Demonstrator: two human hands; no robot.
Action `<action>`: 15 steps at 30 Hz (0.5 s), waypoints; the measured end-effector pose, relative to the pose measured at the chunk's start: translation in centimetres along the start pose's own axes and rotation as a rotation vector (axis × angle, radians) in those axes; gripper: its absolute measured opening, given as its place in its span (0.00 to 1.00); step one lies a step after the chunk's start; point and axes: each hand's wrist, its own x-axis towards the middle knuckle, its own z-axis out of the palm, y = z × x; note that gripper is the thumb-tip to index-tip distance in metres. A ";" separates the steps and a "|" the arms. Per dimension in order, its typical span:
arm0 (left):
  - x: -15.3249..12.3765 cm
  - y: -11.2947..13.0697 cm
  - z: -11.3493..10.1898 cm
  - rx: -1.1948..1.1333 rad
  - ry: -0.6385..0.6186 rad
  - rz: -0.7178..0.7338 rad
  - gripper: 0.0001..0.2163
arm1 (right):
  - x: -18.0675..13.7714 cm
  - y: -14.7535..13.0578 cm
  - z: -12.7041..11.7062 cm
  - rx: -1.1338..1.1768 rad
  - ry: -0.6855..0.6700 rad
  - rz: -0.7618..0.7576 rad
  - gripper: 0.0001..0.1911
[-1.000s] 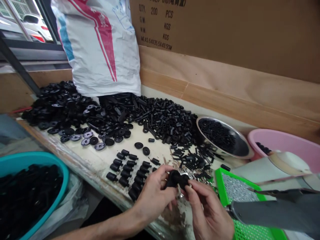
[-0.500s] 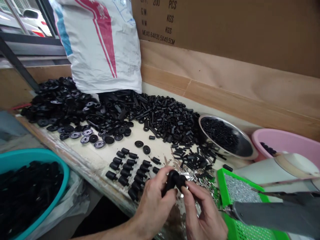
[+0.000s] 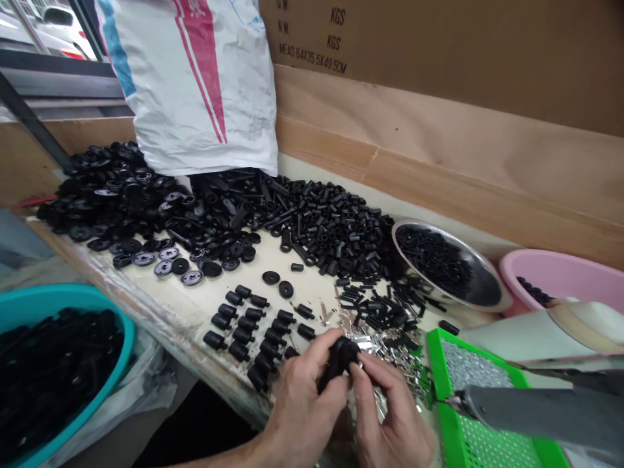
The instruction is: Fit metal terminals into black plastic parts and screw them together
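Note:
My left hand (image 3: 308,395) is wrapped round a black plastic part (image 3: 336,364) with a rounded end, above the front of the worktable. Close on its right, my right hand (image 3: 390,409) pinches a small black round piece (image 3: 350,351) against that part. Fingers hide where the two meet. To the left of my hands, several black cylinders with thin pins (image 3: 244,334) lie in rows. Small metal strips and pins (image 3: 397,364) are scattered just beyond my right hand.
Black discs (image 3: 146,259) and short black tubes (image 3: 336,227) are heaped at the back, below a white sack (image 3: 205,97). A steel bowl (image 3: 487,300), a pink basin (image 3: 560,263), a green tray (image 3: 443,396) and a grey-handled tool (image 3: 526,409) occupy the right. A teal tub (image 3: 127,331) stands at left.
The small round piece in my right hand has moved left, from beside the black part's rounded end to up against it. The camera view has tilted down slightly.

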 end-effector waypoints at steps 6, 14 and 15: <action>-0.3 0.1 0.4 0.143 0.048 0.024 0.21 | -0.8 0.1 0.4 0.036 0.018 0.193 0.10; -0.4 -0.3 0.5 0.270 0.047 0.055 0.22 | -0.8 1.7 -0.5 0.028 -0.126 -0.010 0.14; -0.5 -0.5 0.4 0.280 0.049 0.068 0.22 | -0.7 1.7 -0.6 0.035 -0.114 -0.004 0.14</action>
